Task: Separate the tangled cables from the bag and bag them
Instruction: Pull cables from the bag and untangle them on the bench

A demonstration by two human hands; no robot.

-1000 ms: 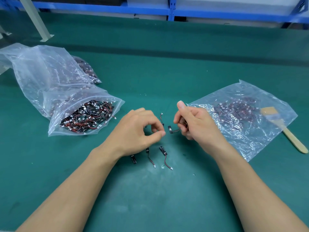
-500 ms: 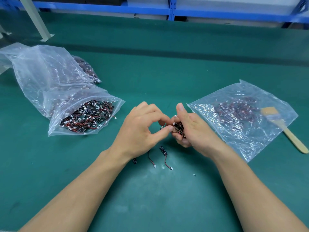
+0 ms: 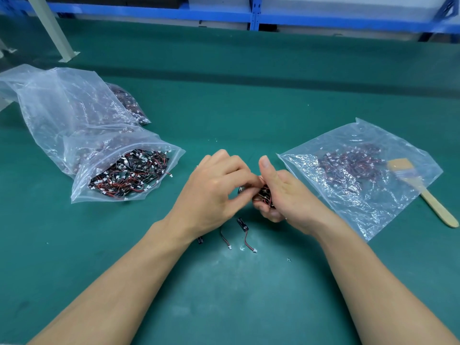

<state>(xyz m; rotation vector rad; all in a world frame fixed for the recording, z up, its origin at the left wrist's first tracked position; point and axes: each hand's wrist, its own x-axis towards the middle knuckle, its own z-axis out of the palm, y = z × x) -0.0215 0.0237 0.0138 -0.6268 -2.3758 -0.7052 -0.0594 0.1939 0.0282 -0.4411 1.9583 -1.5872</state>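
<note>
My right hand (image 3: 286, 195) grips a small bundle of cables (image 3: 265, 195), black boards with red wires, at the table's middle. My left hand (image 3: 214, 192) meets it from the left, its thumb and forefinger pinching a cable (image 3: 241, 190) at the bundle's edge. Below the hands lie three loose cables (image 3: 245, 232) on the green mat. An open clear bag (image 3: 119, 170) full of tangled cables lies to the left. A flatter clear bag (image 3: 361, 175) with some cables inside lies to the right.
A wooden-handled brush (image 3: 423, 192) lies at the right bag's far edge. A larger crumpled clear bag (image 3: 62, 108) sits behind the open one, with another packed bag (image 3: 129, 105) beyond. A blue rack frame (image 3: 254, 18) borders the table's far side.
My left hand has moved right from the loose cables to the right hand. The single cable my right hand held out is now gathered against the bundle between both hands.
</note>
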